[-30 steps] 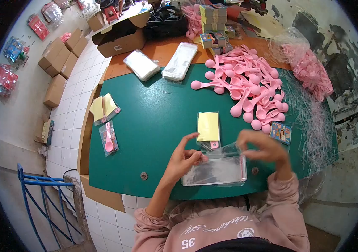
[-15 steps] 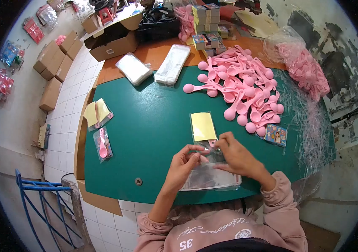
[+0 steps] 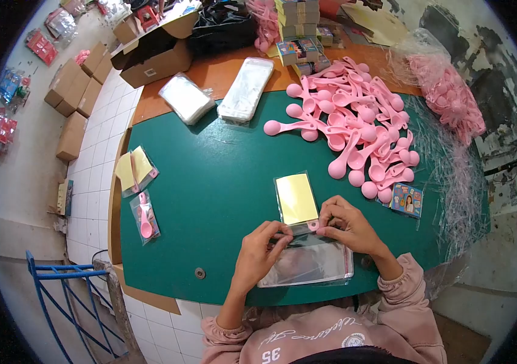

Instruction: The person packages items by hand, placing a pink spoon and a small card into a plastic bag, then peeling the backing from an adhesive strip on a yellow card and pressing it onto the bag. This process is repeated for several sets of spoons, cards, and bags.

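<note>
Between my hands lies a clear plastic bag (image 3: 295, 199) holding a yellow card, with the end of a pink spoon (image 3: 313, 225) showing at its near edge. My left hand (image 3: 262, 253) pinches the near left part of this bag's flap. At the flap's right side, beside the spoon end, my right hand (image 3: 352, 225) pinches the film with thumb and fingers closed. Just below them rests a stack of clear plastic bags (image 3: 308, 265), partly under my left fingers.
A heap of pink spoons (image 3: 355, 130) spreads to the right, near a printed card (image 3: 407, 200). Packed bags (image 3: 145, 217) lie at left. More stacks of clear bags (image 3: 245, 91) and bundled cards (image 3: 298, 51) stand at the back. Plastic scraps (image 3: 446, 176) cover the right side.
My right hand has come down and right, from over the bag's spoon end to the flap's edge. My left hand has shifted slightly, and the flap now stretches between both hands.
</note>
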